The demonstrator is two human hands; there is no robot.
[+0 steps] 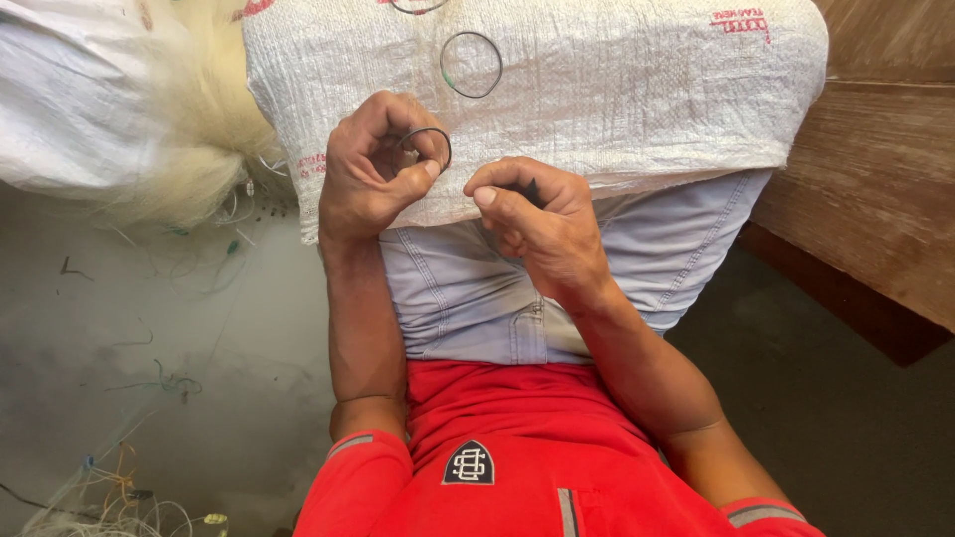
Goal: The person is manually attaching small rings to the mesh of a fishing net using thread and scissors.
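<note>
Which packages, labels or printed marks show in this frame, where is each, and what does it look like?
Woven sack: white, spread over the person's lap, under both hands.
Red print: sack's upper right corner.
Red print: sack's left edge, beside the left hand, small.
Badge: dark shield with white emblem, on the red shirt's chest.

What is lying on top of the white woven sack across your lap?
A thin dark ring lies on the white woven sack, and part of another shows at its top edge. The sack covers the knees; whatever lies beneath it is hidden.
</note>
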